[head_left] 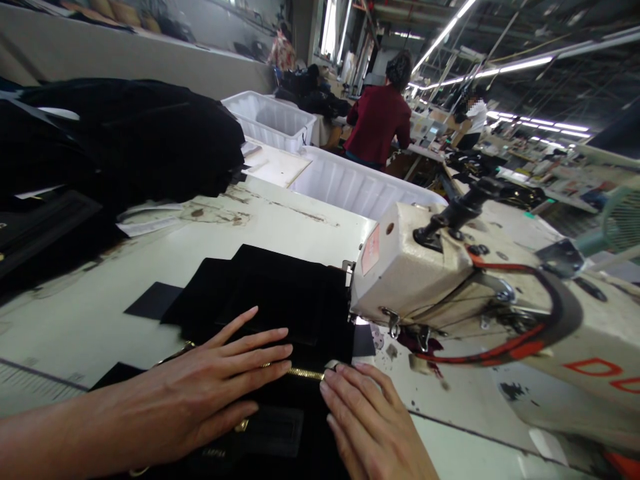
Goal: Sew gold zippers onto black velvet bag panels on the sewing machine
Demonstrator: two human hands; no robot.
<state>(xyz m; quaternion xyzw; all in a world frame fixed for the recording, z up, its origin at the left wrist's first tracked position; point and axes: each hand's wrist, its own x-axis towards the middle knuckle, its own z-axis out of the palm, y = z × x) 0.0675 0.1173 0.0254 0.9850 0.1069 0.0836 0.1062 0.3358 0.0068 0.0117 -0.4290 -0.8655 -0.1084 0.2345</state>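
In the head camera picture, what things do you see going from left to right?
Black fabric pile → left hand → gold zipper → right hand → sewing machine

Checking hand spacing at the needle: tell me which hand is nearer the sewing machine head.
Right. The right hand lies flat on the black fabric just below the sewing machine head; the left hand rests farther left, over the gold zipper.
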